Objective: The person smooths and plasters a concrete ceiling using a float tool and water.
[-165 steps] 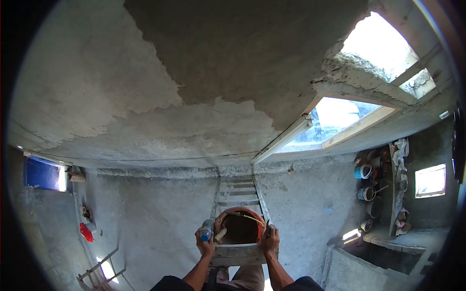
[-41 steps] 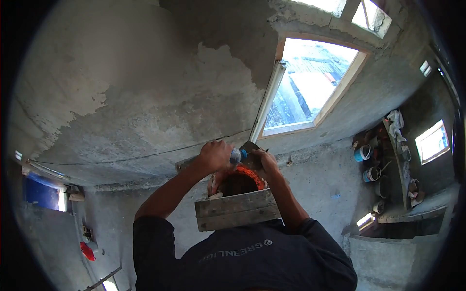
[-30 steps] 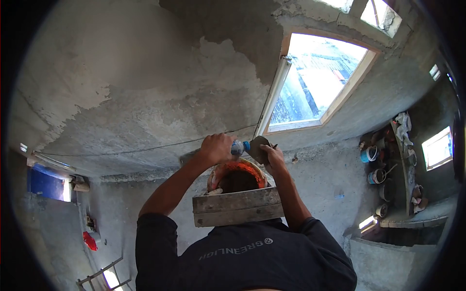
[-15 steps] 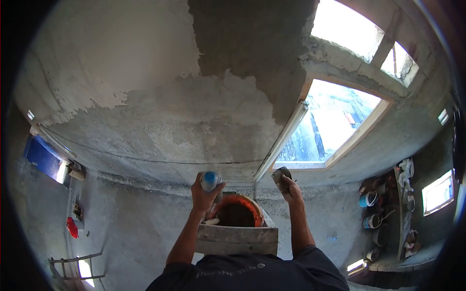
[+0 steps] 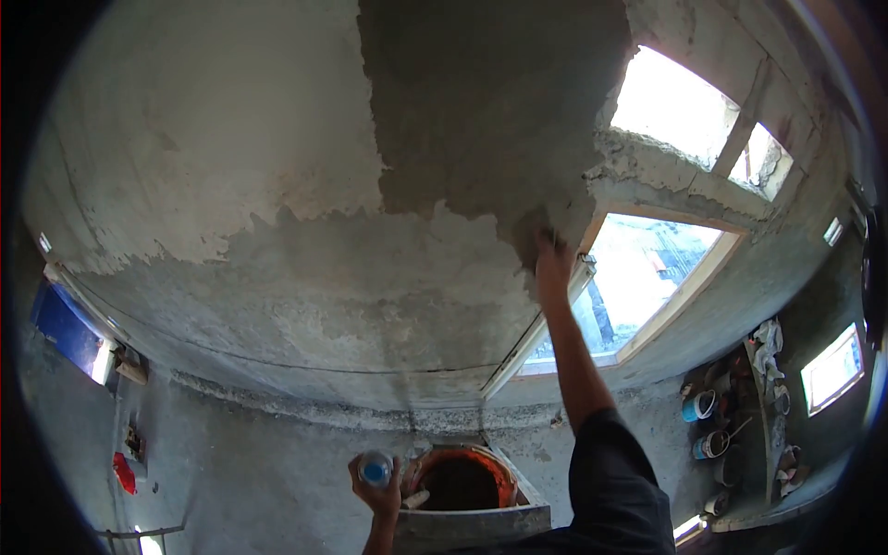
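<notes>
Right hand reaching high, fingers closed on a flat trowel at the wall, dark patch above them, window just beside; down low, left hand has its fingers wrapped round a blue-capped bottle, orange-rimmed bucket close by them
</notes>
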A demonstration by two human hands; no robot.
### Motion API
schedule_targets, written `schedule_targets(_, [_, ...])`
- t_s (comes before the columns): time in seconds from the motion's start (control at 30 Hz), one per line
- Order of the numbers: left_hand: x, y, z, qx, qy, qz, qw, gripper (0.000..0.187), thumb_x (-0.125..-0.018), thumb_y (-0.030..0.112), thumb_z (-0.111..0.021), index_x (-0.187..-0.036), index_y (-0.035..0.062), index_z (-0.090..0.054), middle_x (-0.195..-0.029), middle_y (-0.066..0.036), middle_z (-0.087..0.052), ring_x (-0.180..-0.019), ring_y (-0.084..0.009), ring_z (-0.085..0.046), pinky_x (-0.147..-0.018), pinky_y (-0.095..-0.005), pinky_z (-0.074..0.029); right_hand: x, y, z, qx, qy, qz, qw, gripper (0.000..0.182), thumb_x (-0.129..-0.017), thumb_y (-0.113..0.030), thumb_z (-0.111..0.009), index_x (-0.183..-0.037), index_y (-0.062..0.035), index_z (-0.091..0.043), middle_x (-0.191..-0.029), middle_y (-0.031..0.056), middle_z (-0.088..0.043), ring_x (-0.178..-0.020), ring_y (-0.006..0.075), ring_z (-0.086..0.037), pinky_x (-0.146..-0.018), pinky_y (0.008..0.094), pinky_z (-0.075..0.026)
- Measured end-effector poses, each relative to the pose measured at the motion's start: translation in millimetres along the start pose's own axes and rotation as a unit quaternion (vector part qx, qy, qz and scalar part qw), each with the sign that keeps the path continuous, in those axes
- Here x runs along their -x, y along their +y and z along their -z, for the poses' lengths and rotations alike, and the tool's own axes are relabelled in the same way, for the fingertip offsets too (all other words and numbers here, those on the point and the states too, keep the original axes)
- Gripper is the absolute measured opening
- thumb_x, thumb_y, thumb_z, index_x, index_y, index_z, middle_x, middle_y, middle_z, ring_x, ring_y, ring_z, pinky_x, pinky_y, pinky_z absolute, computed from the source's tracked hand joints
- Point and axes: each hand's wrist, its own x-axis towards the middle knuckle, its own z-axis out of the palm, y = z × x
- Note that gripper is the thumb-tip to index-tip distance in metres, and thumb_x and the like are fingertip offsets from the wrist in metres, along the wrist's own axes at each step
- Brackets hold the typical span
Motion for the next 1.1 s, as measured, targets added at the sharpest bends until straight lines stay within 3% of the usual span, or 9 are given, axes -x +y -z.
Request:
schedule_targets(0.07, [4.9,-1.0,3.8,0.003,0.000,0.014,1.000,0.053,-0.061,0.016,-0.086,-0.099,0.0004,-0.053,-0.092,-0.013,-0.059,-0.084,-0.0288,-0.059,-0.078,-0.0386,-0.047,-40.0,-61.8,-18.1,0.068,0.013,0.107,0.992,0.031,-0.086,-0.012,-0.058,-0.114,0.0007,-0.062,-0.099,0.0138,-0.067,-0.088,0.0195,-0.063,-0.080,0.0328,-0.049])
schedule_targets(0.17, [14.0,-6.9,10.6,-0.009,-0.022,0.011,1.000,0.053,-0.062,0.017,-0.085,-0.100,0.0001,-0.053,-0.091,-0.013,-0.058,-0.083,-0.0273,-0.058,-0.077,-0.0380,-0.047,-112.5,-105.3,-52.8,0.085,0.170,0.486,0.853,0.040,-0.081,0.000,-0.056,-0.120,-0.0041,-0.060,-0.114,0.0176,-0.063,-0.106,0.0291,-0.062,-0.090,0.0339,-0.048])
schedule_targets(0.27, [27.7,-12.4,10.4,-0.013,-0.043,-0.012,0.999,0.054,-0.061,0.020,-0.086,-0.100,0.0011,-0.053,-0.087,-0.012,-0.059,-0.079,-0.0253,-0.058,-0.074,-0.0362,-0.047,-143.7,-124.7,-81.1,0.113,0.134,0.465,0.868,0.055,-0.073,0.009,-0.053,-0.126,-0.0065,-0.055,-0.126,0.0169,-0.056,-0.118,0.0309,-0.054,-0.099,0.0362,-0.045])
schedule_targets(0.37, [35.0,25.9,18.0,0.310,-0.135,0.265,0.903,0.039,-0.072,-0.003,-0.077,-0.103,0.0055,-0.055,-0.095,-0.010,-0.060,-0.085,-0.0194,-0.059,-0.071,-0.0366,-0.056,-158.8,-92.4,-113.5,0.205,0.094,0.502,0.835,0.066,-0.069,0.012,-0.052,-0.131,-0.0093,-0.051,-0.136,0.0153,-0.047,-0.126,0.0304,-0.045,-0.101,0.0367,-0.044])
schedule_targets(0.57, [50.4,1.3,19.9,0.148,-0.200,0.092,0.964,0.039,-0.072,-0.003,-0.077,-0.103,0.0055,-0.055,-0.093,-0.009,-0.060,-0.084,-0.0183,-0.059,-0.071,-0.0359,-0.056,-115.2,-45.9,-108.6,0.254,-0.068,0.532,0.805,0.071,-0.064,0.013,-0.057,-0.133,-0.0042,-0.046,-0.139,0.0143,-0.043,-0.129,0.0334,-0.040,-0.106,0.0397,-0.039])
schedule_targets(0.7, [52.3,-5.2,19.0,0.124,-0.202,0.066,0.969,0.039,-0.072,-0.003,-0.077,-0.104,0.0055,-0.055,-0.092,-0.008,-0.060,-0.083,-0.0176,-0.059,-0.071,-0.0354,-0.056,-159.2,-117.6,-83.1,0.108,0.133,0.567,0.806,0.071,-0.063,0.015,-0.048,-0.131,-0.0080,-0.050,-0.128,0.0194,-0.053,-0.117,0.0357,-0.053,-0.094,0.0406,-0.049])
schedule_targets(0.83, [56.0,-16.2,19.2,0.105,-0.201,0.039,0.973,0.040,-0.072,-0.002,-0.077,-0.104,0.0055,-0.055,-0.091,-0.008,-0.060,-0.082,-0.0169,-0.059,-0.071,-0.0349,-0.056,-183.9,-130.7,-91.4,0.231,0.128,0.481,0.836,0.070,-0.066,0.012,-0.050,-0.133,-0.0072,-0.047,-0.132,0.0209,-0.049,-0.118,0.0369,-0.051,-0.093,0.0418,-0.049])
schedule_targets(0.97, [50.0,-3.5,16.6,0.102,-0.201,0.029,0.974,0.040,-0.072,-0.002,-0.077,-0.105,0.0055,-0.054,-0.090,-0.007,-0.061,-0.081,-0.0156,-0.060,-0.071,-0.0338,-0.056,-143.5,-66.5,-112.3,0.324,-0.026,0.549,0.770,0.069,-0.071,0.003,-0.062,-0.136,-0.0063,-0.041,-0.142,0.0178,-0.038,-0.129,0.0382,-0.037,-0.106,0.0459,-0.036])
schedule_targets(1.1, [51.1,-6.9,19.4,0.106,-0.217,0.040,0.970,0.041,-0.072,-0.002,-0.078,-0.105,0.0052,-0.054,-0.089,-0.007,-0.061,-0.081,-0.0151,-0.061,-0.072,-0.0320,-0.055,-122.0,-69.6,-88.7,0.290,-0.154,0.432,0.840,0.068,-0.071,0.003,-0.061,-0.136,-0.0042,-0.040,-0.141,0.0199,-0.037,-0.130,0.0395,-0.036,-0.109,0.0475,-0.033])
